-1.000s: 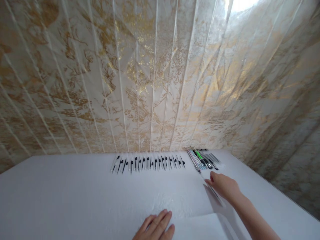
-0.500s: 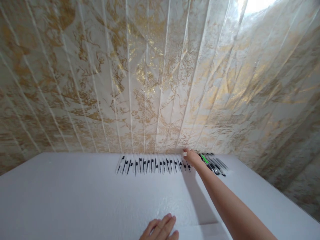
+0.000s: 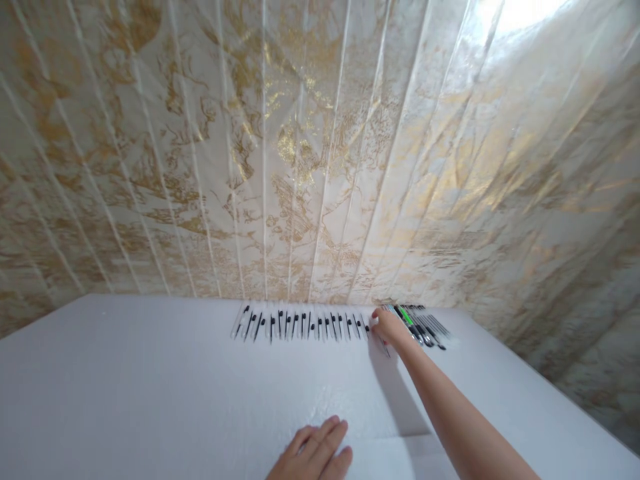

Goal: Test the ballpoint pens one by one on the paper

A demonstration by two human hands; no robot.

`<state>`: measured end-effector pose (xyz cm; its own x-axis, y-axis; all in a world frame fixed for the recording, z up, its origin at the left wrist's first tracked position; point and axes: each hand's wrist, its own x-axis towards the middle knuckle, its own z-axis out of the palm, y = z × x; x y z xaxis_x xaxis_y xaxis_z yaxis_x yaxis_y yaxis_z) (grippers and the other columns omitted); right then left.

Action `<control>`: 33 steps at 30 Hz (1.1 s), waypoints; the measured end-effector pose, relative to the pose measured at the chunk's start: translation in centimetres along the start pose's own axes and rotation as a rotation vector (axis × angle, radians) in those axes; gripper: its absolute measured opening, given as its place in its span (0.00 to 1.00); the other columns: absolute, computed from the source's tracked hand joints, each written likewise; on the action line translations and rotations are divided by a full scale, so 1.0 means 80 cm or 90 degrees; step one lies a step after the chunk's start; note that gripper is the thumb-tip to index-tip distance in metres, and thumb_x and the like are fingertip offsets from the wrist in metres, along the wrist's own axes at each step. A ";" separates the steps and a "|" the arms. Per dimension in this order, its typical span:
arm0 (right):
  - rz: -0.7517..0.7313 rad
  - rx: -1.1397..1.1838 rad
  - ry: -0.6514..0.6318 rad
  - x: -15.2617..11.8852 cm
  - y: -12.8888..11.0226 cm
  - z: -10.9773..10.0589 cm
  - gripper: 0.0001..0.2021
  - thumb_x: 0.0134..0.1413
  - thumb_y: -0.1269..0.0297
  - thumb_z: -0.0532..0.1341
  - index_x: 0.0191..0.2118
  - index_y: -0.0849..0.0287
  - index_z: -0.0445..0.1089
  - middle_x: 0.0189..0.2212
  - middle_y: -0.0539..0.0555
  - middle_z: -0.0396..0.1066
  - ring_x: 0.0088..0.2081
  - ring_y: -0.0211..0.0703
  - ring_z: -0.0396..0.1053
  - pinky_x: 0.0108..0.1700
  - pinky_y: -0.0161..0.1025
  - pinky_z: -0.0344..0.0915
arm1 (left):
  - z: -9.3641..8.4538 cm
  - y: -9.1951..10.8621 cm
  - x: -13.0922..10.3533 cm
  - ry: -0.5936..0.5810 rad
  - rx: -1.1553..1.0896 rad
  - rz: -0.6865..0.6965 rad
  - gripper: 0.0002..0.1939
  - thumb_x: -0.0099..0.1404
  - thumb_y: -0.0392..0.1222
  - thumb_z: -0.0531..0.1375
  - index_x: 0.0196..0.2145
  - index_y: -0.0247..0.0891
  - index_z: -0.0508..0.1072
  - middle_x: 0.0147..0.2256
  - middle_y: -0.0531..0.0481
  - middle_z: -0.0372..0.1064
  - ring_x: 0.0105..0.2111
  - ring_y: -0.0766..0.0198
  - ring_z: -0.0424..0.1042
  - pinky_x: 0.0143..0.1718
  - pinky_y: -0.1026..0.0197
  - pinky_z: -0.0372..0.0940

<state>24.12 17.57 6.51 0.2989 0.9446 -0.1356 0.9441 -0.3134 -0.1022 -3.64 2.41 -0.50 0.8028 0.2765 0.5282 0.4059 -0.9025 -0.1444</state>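
Along the far side of the white table (image 3: 200, 387) lies a row of clear tubes and thin black pieces (image 3: 303, 325). My right hand (image 3: 390, 327) is at the right end of this row, its fingers closed around a thin item whose tip shows below them; most of it is hidden. Just right of that hand are dark pens (image 3: 423, 330), one with a bright green part (image 3: 406, 315). My left hand (image 3: 316, 452) rests on the table near the front edge of the view, fingers stretched out, holding nothing.
Behind the table's far edge hangs a pleated, gold-patterned curtain (image 3: 295, 200). Several thin grey rods (image 3: 439, 325) lie to the right of the pens. A pale flat sheet (image 3: 390, 457) lies at the front, right of my left hand.
My right hand has come slightly nearer, and a thin tip now shows below its fingers. The white bit seen at its fingertips no longer shows. My left hand stays flat on the table.
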 end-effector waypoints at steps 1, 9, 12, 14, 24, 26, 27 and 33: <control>-0.002 0.003 0.008 -0.012 0.002 0.002 0.15 0.61 0.61 0.59 0.52 0.60 0.66 0.49 0.57 0.68 0.45 0.47 0.70 0.45 0.49 0.70 | -0.002 0.000 0.001 -0.004 -0.002 -0.001 0.11 0.72 0.43 0.51 0.47 0.39 0.70 0.53 0.46 0.71 0.52 0.61 0.69 0.47 0.64 0.63; -0.074 0.054 0.060 -0.126 -0.006 0.025 0.14 0.55 0.75 0.57 0.48 0.64 0.68 0.45 0.61 0.71 0.45 0.45 0.71 0.44 0.37 0.62 | -0.024 0.001 0.007 -0.087 -0.119 -0.040 0.21 0.70 0.55 0.50 0.54 0.41 0.67 0.56 0.42 0.66 0.55 0.55 0.66 0.50 0.61 0.62; -0.120 0.073 0.064 -0.152 -0.013 0.020 0.14 0.54 0.72 0.58 0.48 0.61 0.69 0.42 0.57 0.73 0.42 0.43 0.72 0.42 0.33 0.61 | -0.019 0.001 0.004 -0.137 -0.148 -0.061 0.25 0.69 0.58 0.50 0.56 0.41 0.66 0.58 0.41 0.63 0.57 0.52 0.64 0.52 0.57 0.61; -0.122 0.070 0.072 -0.156 -0.008 0.007 0.14 0.55 0.71 0.58 0.49 0.61 0.68 0.41 0.57 0.73 0.43 0.42 0.72 0.41 0.33 0.60 | -0.009 0.001 -0.002 -0.141 -0.180 -0.081 0.27 0.68 0.58 0.51 0.58 0.41 0.64 0.59 0.40 0.61 0.58 0.48 0.62 0.53 0.53 0.62; -0.004 -0.020 0.046 -0.125 0.019 0.005 0.11 0.61 0.63 0.59 0.46 0.62 0.69 0.45 0.56 0.70 0.42 0.44 0.71 0.44 0.46 0.68 | -0.020 -0.017 0.044 -0.160 -0.228 -0.270 0.27 0.63 0.27 0.52 0.59 0.41 0.60 0.63 0.44 0.55 0.61 0.55 0.54 0.60 0.49 0.52; -0.028 -0.010 0.034 -0.125 0.012 0.010 0.10 0.61 0.62 0.59 0.45 0.62 0.69 0.43 0.55 0.71 0.42 0.44 0.71 0.45 0.47 0.68 | -0.027 -0.024 0.065 -0.174 -0.227 -0.287 0.22 0.61 0.25 0.53 0.51 0.40 0.67 0.56 0.45 0.64 0.57 0.56 0.60 0.56 0.51 0.55; -0.045 -0.001 0.028 -0.125 0.008 0.009 0.08 0.61 0.64 0.59 0.42 0.63 0.70 0.42 0.55 0.72 0.42 0.44 0.71 0.45 0.45 0.67 | -0.028 -0.028 0.073 -0.180 -0.227 -0.293 0.18 0.61 0.24 0.54 0.46 0.40 0.69 0.51 0.47 0.67 0.53 0.56 0.63 0.53 0.52 0.57; -0.170 0.072 -0.003 -0.142 -0.004 -0.010 0.12 0.56 0.77 0.53 0.36 0.60 0.73 0.34 0.54 0.76 0.37 0.40 0.72 0.36 0.31 0.60 | -0.034 -0.048 0.078 -0.180 -0.244 -0.322 0.08 0.60 0.28 0.56 0.33 0.39 0.69 0.38 0.51 0.70 0.40 0.58 0.66 0.42 0.57 0.58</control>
<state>20.55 7.00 8.87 0.0404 0.9948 -0.0935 0.9679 -0.0622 -0.2435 -1.36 6.70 5.59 0.6596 0.7224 0.2073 0.6187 -0.6785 0.3960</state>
